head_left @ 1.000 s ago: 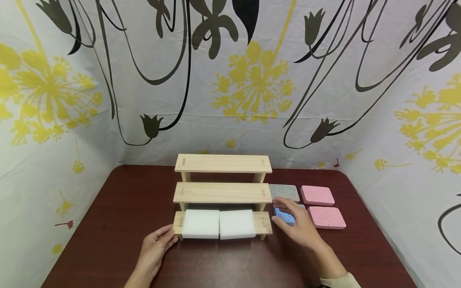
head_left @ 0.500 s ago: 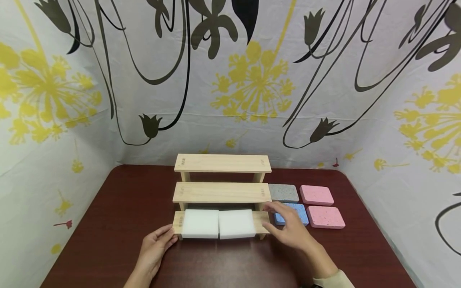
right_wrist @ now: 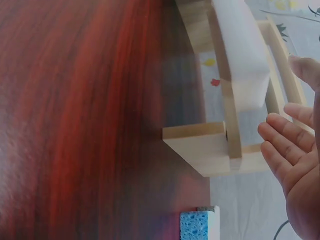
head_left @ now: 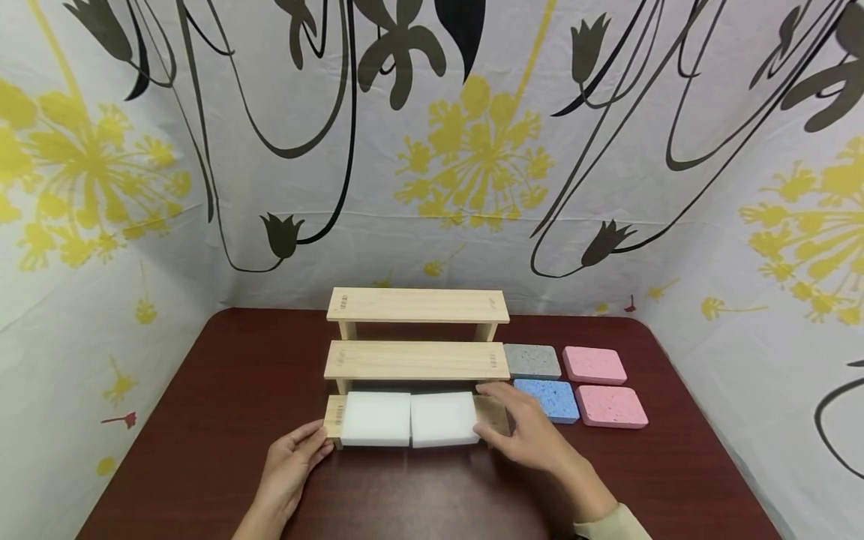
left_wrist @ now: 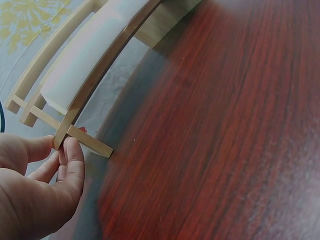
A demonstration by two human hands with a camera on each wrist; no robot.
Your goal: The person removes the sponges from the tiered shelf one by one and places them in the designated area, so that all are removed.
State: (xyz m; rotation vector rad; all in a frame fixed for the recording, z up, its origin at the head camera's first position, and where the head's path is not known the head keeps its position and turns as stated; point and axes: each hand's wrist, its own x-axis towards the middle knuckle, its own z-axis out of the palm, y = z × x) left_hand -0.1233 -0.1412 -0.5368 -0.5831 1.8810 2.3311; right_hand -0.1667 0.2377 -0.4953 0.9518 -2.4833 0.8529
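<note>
A three-tier wooden step rack [head_left: 416, 361] stands on the table, its lowest step at the front. Two white sponge-like blocks lie side by side on that step, the left block [head_left: 375, 418] close against the right block [head_left: 443, 418]. At the step's left end, my left hand [head_left: 289, 463] pinches the board between thumb and fingers; the left wrist view shows the fingers [left_wrist: 75, 162] curled under it. My right hand [head_left: 529, 433] hovers over the step's right end, thumb and fingers spread, fingertips right at the right block's edge. In the right wrist view its fingers [right_wrist: 287, 137] are extended, holding nothing.
Right of the rack lie a grey sponge [head_left: 532, 361], a blue sponge [head_left: 548, 400], and two pink sponges, one at the back [head_left: 595, 365] and one in front [head_left: 611, 407]. A patterned cloth [head_left: 432, 150] hangs behind the dark red table [head_left: 202, 450].
My right hand has moved left from over the blue sponge to the right white block's edge, uncovering the blue sponge. My left hand stays at the step's left end.
</note>
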